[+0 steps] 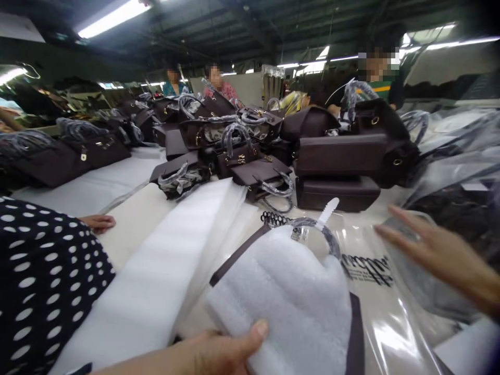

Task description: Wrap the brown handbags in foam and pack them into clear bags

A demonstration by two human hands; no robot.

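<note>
My left hand [222,348] grips the near edge of a white foam sheet [289,302] that lies over a dark brown handbag [356,333]. The bag's wrapped handle [316,229] sticks out beyond the foam. My right hand [433,255] hovers at the right with fingers spread, holding nothing, just above a clear plastic bag [375,281] with black printed lettering that lies under and beside the handbag.
A stack of white foam sheets [167,265] lies to the left. A person in a polka-dot sleeve [42,281] stands at my left, a hand [99,223] on the table. Several brown handbags [336,156] crowd the table's far side. Other people work behind.
</note>
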